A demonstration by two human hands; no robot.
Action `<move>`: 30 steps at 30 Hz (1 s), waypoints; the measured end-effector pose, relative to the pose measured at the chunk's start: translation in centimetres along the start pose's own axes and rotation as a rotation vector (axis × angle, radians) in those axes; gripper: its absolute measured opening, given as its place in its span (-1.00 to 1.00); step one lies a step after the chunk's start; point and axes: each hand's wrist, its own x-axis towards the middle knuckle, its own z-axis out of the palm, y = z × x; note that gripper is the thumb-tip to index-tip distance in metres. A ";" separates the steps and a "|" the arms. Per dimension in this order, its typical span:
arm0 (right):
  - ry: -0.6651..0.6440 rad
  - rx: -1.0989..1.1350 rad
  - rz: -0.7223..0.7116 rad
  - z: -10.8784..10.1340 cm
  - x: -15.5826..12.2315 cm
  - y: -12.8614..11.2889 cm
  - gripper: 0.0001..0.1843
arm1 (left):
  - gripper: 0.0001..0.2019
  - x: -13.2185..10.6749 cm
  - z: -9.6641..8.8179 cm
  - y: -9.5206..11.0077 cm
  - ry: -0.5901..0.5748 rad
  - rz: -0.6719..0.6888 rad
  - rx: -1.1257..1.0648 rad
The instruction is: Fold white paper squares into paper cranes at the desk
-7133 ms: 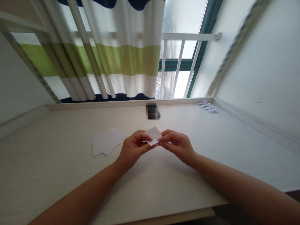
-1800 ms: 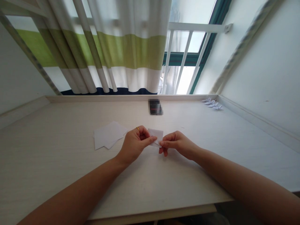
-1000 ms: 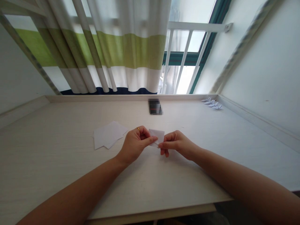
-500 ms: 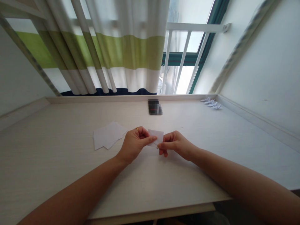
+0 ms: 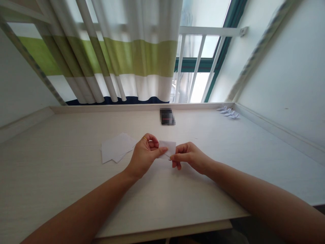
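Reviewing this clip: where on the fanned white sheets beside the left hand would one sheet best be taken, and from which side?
Probably the sheet corner jutting toward the left hand, approached from the right. The fanned sheets lie flat on the desk, so only the offset corners give an edge to pinch.

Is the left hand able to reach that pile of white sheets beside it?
Probably yes: the sheets lie flat just beside the left hand, nothing between them. But both it and the right hand pinch the folded paper, so it must let go first.
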 end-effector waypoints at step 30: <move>-0.050 0.071 0.028 -0.4 0.2 0.5 -0.88 | -0.43 0.0 -0.8 0.8 -0.306 -0.210 0.001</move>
